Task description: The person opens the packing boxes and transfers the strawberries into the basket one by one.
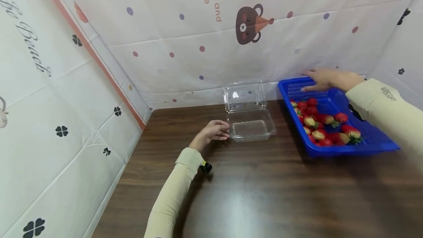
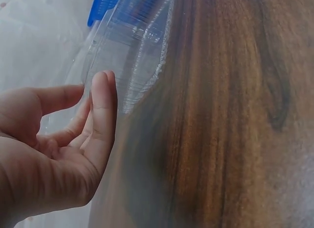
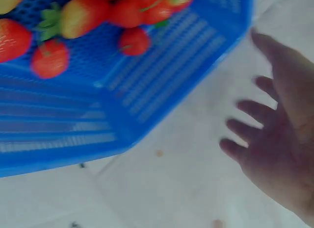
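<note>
A clear plastic clamshell box (image 1: 252, 125) stands on the table with its lid (image 1: 245, 97) raised at the back. My left hand (image 1: 215, 130) is at the box's left edge. In the left wrist view, the thumb and bent fingers (image 2: 104, 105) lightly pinch the clear rim (image 2: 91, 66). A blue plastic basket (image 1: 367, 150) on the right holds several red and pale strawberries (image 1: 318, 134). Over the basket's back edge is my right hand (image 1: 322, 78), fingers spread and holding nothing. In the right wrist view, it appears beside the basket's rim.
The brown wooden table (image 1: 264, 186) ends at the back against a white printed cloth (image 1: 185, 61). More cloth (image 1: 66, 94) hangs along the left side. Between the box and the basket lies a narrow strip of table.
</note>
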Available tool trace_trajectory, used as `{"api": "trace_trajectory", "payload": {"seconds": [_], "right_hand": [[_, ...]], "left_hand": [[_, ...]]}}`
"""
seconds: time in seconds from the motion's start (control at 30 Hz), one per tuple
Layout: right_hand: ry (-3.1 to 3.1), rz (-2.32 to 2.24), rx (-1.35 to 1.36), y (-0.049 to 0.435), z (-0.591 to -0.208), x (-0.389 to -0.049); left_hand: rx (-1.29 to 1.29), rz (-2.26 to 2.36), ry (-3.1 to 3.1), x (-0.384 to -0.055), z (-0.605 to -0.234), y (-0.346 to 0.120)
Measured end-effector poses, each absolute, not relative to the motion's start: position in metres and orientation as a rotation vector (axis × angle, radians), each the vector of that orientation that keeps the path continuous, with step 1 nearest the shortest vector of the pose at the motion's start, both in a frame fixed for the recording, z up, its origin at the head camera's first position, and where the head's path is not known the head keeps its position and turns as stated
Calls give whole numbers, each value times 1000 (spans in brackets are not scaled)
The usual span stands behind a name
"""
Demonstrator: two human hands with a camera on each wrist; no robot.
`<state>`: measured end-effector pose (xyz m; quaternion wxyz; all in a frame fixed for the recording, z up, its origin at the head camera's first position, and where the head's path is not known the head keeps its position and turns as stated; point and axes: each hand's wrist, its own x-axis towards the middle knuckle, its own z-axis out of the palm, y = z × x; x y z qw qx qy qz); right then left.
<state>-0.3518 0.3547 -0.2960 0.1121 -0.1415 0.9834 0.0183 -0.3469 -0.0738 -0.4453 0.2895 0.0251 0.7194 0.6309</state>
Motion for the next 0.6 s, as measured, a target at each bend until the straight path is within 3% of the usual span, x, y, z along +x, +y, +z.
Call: {"api": "trace_trajectory", "payload": {"seconds": [0.23, 0.6], "right_hand": [[3009, 59, -396, 303, -277, -354], [2959, 97, -578, 251, -303, -333]], "left_hand": [[97, 1662, 1919, -343, -446, -73], [122, 1622, 1910, -331, -443, -75]]}}
